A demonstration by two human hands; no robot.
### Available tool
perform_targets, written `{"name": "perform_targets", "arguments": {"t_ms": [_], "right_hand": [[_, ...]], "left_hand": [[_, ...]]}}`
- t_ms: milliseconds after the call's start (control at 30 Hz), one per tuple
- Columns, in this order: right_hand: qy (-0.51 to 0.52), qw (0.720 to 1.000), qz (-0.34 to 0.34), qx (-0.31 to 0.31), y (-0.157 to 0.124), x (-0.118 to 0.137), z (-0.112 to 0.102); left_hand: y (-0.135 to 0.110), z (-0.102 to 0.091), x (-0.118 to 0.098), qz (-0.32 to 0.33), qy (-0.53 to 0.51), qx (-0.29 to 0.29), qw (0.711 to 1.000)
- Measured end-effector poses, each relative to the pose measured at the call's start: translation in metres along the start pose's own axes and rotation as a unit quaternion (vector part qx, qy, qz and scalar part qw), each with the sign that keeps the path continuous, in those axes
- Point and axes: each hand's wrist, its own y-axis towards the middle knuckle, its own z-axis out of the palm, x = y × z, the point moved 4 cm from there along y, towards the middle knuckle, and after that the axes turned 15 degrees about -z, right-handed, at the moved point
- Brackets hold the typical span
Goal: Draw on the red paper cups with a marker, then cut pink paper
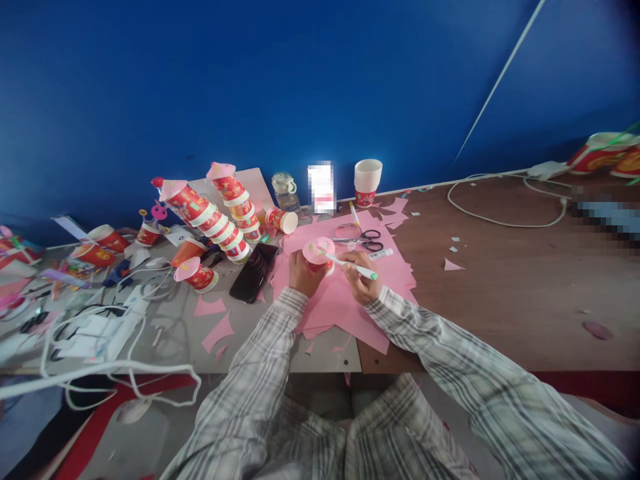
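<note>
My left hand [304, 275] is wrapped round a red paper cup [321, 268] topped with a pink paper disc [318, 249]. Between the fingers of my right hand [361, 277] is a white marker pen [356, 267] with a green end; its tip meets the disc. Beneath both hands lie sheets of pink paper [345, 310]. Just beyond my right hand rest black-handled scissors [371, 240] and a small white tube [381, 254]. A yellow-and-white pen [354, 215] lies farther back.
Two leaning stacks of red cups [215, 223] with pink tops stand left, near a black phone [254, 272]. A glass jar [286, 190] and stacked white cups [369, 177] stand by the blue wall. White cables [133, 363] and a power strip [110, 333] clutter the left.
</note>
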Motion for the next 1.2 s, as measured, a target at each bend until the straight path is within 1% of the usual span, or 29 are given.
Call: {"name": "perform_targets", "arguments": {"t_ms": [233,533,733,933,1100,1200], "right_hand": [[-0.017,0.999,-0.03,-0.002,0.0012,0.003,-0.0003],[-0.014,0.999,-0.031,0.029,-0.0013,0.0056,0.0043],[-0.031,0.999,-0.024,0.009,0.0003,0.0019,0.0022],[-0.029,0.998,-0.049,0.034,0.0005,0.0037,0.0046],[-0.035,0.999,-0.032,0.017,0.0003,0.0019,0.003],[-0.021,0.999,-0.037,0.034,-0.0011,0.0036,0.0051]], "left_hand": [[0.0022,0.0005,0.0017,-0.005,-0.001,-0.007,1.0],[0.002,0.0005,0.0012,0.007,0.002,-0.003,1.0],[0.002,-0.0005,0.0003,0.013,0.008,-0.004,1.0],[0.002,-0.001,0.0014,0.018,0.009,-0.003,1.0],[0.0021,-0.0003,0.0004,0.021,0.01,-0.008,1.0],[0.0018,0.0,0.0009,0.023,0.012,-0.01,1.0]]}}
